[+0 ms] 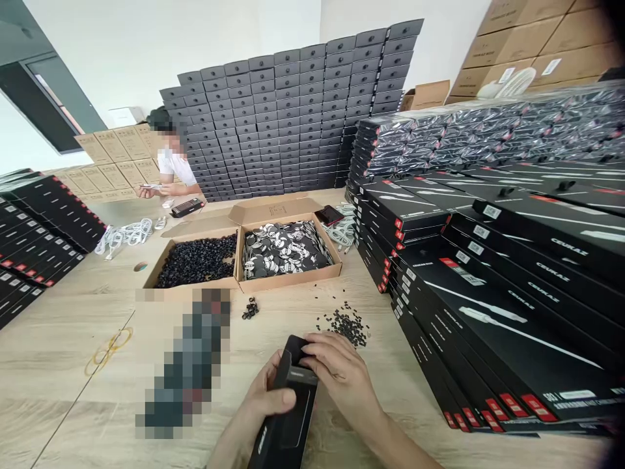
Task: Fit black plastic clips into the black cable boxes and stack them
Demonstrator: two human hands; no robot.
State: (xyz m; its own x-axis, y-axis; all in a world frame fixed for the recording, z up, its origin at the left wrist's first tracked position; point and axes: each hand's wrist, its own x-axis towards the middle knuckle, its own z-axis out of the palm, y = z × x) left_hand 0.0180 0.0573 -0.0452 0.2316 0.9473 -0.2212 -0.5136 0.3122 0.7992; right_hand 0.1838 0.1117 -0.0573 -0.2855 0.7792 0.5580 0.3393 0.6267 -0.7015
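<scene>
A slim black cardboard box [288, 426] with white lettering is tilted over the table, its top end open. My left hand [263, 400] is closed round the box from the left, thumb on the front face. At the open end my right hand [342, 368] is closed, fingertips at the raised flap and partly inside the opening; anything small between them is hidden. Just beyond it lies a scatter of tiny black pieces [347, 326]. Several small black clips [250, 309] sit in a little heap farther left.
Beyond are one carton [163, 260] of black parts and another [291, 284] of black-and-white discs. Black cable boxes [469, 312] are stacked on the right, more [39, 228] on the left. Rubber bands [108, 352] lie near a pixelated dark object [188, 365]. A person [178, 170] works across the table.
</scene>
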